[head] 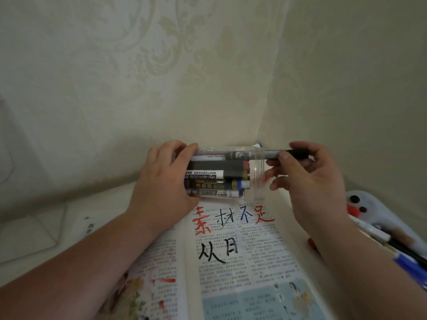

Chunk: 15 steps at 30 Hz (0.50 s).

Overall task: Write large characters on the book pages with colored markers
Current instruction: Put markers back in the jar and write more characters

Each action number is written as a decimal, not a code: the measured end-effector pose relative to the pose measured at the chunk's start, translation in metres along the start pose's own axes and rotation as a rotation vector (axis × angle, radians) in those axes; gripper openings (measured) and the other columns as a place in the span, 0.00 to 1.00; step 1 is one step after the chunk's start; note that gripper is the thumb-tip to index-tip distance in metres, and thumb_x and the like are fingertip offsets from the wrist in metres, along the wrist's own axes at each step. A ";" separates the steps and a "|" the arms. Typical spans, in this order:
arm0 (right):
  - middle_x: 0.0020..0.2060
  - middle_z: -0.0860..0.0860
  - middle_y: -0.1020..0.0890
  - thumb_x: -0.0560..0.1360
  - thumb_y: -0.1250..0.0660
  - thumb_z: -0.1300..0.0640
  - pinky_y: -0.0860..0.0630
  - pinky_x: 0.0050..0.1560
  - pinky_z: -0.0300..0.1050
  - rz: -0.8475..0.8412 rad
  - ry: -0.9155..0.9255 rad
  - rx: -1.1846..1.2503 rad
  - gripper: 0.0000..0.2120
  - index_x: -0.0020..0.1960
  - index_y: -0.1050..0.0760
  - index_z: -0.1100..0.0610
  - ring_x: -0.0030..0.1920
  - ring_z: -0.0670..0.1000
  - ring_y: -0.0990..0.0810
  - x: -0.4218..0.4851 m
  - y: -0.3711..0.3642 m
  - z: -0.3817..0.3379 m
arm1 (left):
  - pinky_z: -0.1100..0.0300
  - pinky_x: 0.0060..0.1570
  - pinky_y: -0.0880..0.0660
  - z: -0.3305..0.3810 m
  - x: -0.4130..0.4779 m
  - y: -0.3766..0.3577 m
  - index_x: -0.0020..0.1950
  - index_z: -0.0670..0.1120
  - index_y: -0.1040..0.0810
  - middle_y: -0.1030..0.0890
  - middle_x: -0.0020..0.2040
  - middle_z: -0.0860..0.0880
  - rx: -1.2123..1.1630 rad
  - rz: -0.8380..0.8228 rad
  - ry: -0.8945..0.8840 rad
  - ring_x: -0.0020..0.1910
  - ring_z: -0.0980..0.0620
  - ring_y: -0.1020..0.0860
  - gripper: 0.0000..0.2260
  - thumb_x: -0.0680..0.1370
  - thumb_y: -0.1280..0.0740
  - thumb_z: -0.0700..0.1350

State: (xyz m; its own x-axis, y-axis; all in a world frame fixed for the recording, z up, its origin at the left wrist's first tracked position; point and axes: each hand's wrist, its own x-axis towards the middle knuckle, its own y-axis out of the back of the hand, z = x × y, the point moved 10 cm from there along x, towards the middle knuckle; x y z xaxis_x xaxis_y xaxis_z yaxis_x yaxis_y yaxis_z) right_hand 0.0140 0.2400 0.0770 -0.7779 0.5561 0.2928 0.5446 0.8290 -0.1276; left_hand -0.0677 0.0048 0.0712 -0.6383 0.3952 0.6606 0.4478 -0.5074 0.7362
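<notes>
Lying open on white surface [27, 232], book [254, 264]; wallpaper [138, 65] behind.

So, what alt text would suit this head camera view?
A person's left hand grips a clear plastic box of whiteboard markers on its side, while the right hand pinches a black-capped marker at its open end. Below lies an open book with large red, black and blue handwritten characters; a pale blue pencil case sits at right.

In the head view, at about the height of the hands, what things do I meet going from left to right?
Left hand → clear plastic box of markers → right hand pinching a slim black marker → pale blue pen case.
</notes>
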 end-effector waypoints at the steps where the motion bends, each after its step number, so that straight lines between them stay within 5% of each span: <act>1: 0.37 0.51 0.14 0.82 0.36 0.63 0.19 0.34 0.45 0.040 0.005 0.021 0.08 0.60 0.29 0.56 0.37 0.53 0.15 -0.001 0.000 0.001 | 0.47 0.62 0.28 0.000 0.000 0.000 0.74 0.45 0.31 0.30 0.65 0.46 0.004 0.002 0.004 0.63 0.46 0.34 0.41 0.64 0.21 0.54; 9: 0.38 0.44 0.13 0.81 0.32 0.58 0.15 0.44 0.46 0.200 0.075 -0.064 0.08 0.56 0.28 0.49 0.39 0.45 0.14 -0.008 0.002 -0.004 | 0.46 0.58 0.26 0.008 -0.001 0.004 0.71 0.45 0.28 0.29 0.62 0.46 -0.009 0.049 0.001 0.60 0.43 0.31 0.41 0.62 0.20 0.56; 13: 0.54 0.42 0.15 0.85 0.41 0.52 0.22 0.58 0.41 -0.050 0.033 -0.276 0.14 0.66 0.21 0.46 0.57 0.42 0.18 -0.006 -0.021 0.002 | 0.49 0.61 0.29 0.002 -0.001 0.003 0.72 0.45 0.28 0.29 0.63 0.47 -0.027 0.047 0.044 0.61 0.46 0.33 0.42 0.62 0.20 0.59; 15: 0.55 0.42 0.15 0.85 0.43 0.56 0.23 0.51 0.35 -0.026 0.057 -0.234 0.15 0.68 0.23 0.47 0.54 0.39 0.19 -0.004 -0.013 -0.005 | 0.52 0.63 0.32 -0.007 -0.001 0.003 0.73 0.47 0.29 0.30 0.63 0.49 -0.054 0.034 0.111 0.62 0.49 0.35 0.44 0.61 0.20 0.61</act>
State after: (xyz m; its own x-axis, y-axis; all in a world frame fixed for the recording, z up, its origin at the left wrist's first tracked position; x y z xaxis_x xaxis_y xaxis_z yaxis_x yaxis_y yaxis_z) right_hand 0.0120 0.2269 0.0822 -0.7770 0.5250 0.3472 0.5879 0.8025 0.1020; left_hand -0.0701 -0.0027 0.0715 -0.6901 0.2911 0.6626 0.4379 -0.5610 0.7025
